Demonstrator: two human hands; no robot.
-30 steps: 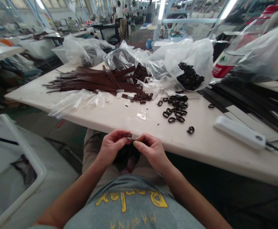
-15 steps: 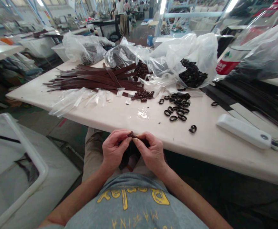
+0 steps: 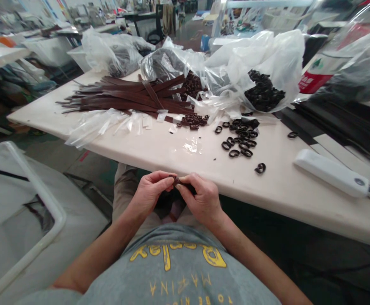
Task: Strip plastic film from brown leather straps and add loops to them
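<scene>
Small brown piece pinched between two hands

From here I can see the person seated at a white table, the piece held over their lap, just off the table's near edge. The left hand grips one end between thumb and forefinger; the right hand pinches the other, its remaining fingers curled in. The fingertips hide much of the piece, so I can't tell its exact shape.

Beyond the hands, black loops lie scattered on the tabletop, with brown loops heaped farther left, beside a pile of long brown straps. A white bin stands at the person's left.
</scene>
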